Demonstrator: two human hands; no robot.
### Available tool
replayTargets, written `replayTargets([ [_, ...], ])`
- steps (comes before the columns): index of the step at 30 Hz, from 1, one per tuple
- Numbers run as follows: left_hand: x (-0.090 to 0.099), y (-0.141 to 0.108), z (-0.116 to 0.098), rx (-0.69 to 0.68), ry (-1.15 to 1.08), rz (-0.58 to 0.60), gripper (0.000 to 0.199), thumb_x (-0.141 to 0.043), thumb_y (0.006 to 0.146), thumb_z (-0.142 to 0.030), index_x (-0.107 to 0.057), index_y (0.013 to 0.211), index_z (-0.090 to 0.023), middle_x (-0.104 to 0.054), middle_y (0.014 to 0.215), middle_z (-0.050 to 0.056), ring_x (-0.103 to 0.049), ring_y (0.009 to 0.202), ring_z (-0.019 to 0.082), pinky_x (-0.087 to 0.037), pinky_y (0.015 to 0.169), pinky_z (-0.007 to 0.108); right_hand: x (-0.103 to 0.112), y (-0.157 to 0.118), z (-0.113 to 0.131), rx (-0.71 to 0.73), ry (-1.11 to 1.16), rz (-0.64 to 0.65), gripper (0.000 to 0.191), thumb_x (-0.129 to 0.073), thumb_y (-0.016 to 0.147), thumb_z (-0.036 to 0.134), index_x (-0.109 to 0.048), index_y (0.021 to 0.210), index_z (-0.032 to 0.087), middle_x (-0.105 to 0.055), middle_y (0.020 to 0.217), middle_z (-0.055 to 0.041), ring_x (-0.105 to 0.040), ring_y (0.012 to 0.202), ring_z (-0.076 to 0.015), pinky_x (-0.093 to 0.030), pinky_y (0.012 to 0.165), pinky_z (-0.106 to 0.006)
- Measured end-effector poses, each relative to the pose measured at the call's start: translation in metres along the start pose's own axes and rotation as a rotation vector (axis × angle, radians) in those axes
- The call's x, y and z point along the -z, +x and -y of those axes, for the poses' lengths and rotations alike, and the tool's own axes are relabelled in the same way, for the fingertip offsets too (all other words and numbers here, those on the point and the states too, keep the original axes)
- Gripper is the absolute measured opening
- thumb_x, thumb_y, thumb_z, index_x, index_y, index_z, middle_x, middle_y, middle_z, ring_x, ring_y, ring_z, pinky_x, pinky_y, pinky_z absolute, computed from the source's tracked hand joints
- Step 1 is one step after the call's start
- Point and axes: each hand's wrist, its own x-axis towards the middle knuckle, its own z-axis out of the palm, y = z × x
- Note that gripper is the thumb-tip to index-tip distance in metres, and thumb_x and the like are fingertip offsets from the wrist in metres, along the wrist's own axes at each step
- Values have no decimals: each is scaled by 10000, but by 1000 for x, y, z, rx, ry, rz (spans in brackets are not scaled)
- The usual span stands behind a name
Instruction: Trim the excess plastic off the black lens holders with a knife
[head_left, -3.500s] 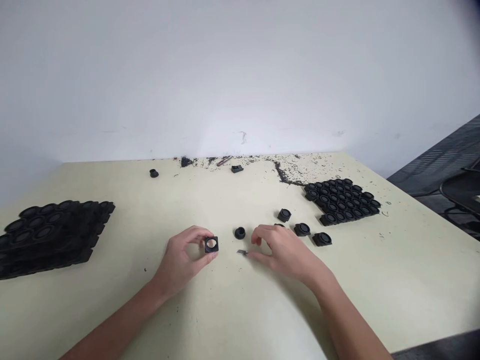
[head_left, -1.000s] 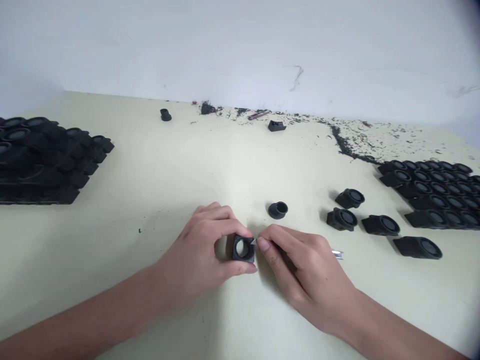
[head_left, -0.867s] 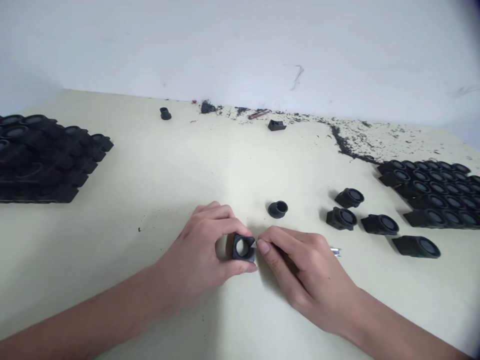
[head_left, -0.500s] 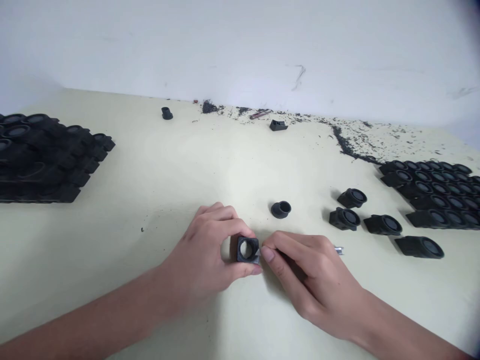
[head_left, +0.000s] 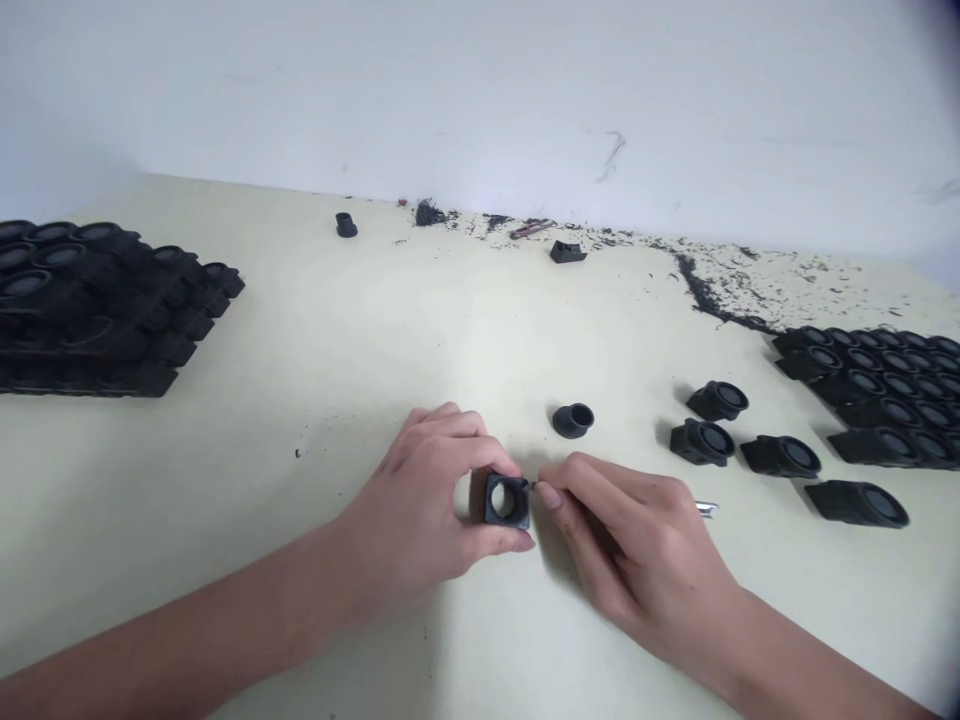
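My left hand (head_left: 442, 500) grips a small black square part (head_left: 508, 502) between thumb and fingers, its round hole turned up toward me. My right hand (head_left: 630, 540) is closed around a slim metal knife-like tool (head_left: 706, 509), whose silver end sticks out behind the hand. Its tip meets the upper right edge of the square part; most of the tool is hidden by my fingers. A black round collar (head_left: 573, 420) lies just beyond both hands.
Black blocks with round tops form a stack (head_left: 112, 310) at left and rows (head_left: 877, 400) at right; several loose ones (head_left: 781, 455) lie nearer. Black shavings (head_left: 705, 290) litter the back edge by a reddish tool (head_left: 531, 229), a black piece (head_left: 568, 252) and another collar (head_left: 346, 225).
The tool tip has shifted from the right side of the square part to its upper right corner. The whole view has slid slightly, so everything sits a little further right.
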Motion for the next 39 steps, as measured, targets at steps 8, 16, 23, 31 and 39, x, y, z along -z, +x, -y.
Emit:
replayTargets([
  [8,1,0,-2,12,-17,-7,327,-912,610,-311,-680,836,-264,-612,816,-71,-551,857,138,-385,928,382,-4,-3,-2,54,-94,-37,76,-533,916,97,-529,903,171,-434,669,11,-314,579,-87,-263,525,-263],
  [16,1,2,-3,31,-25,-7,335,-917,596,-305,-692,840,-259,-612,810,-62,-552,851,142,-388,929,386,-2,-1,-2,27,-63,-48,80,-523,921,93,-522,887,165,-435,671,16,-318,577,-77,-258,517,-252],
  [23,3,0,-5,56,-38,9,333,-917,598,-308,-700,847,-266,-608,818,-61,-547,870,142,-380,938,373,-3,0,-3,12,-64,-40,87,-519,927,105,-535,865,163,-446,664,20,-325,566,-71,-256,510,-248],
  [31,4,2,-5,81,-32,47,335,-904,617,-366,-712,875,-268,-609,835,-55,-541,886,142,-355,956,367,-3,1,-3,42,-52,-73,93,-518,929,101,-548,860,156,-442,654,23,-331,560,-67,-255,509,-236],
  [39,5,2,-3,39,-14,76,328,-884,644,-379,-711,909,-292,-637,879,-69,-553,919,142,-354,970,369,-4,2,-5,28,-59,-70,115,-501,940,123,-548,841,158,-462,660,24,-345,560,-69,-267,516,-233],
])
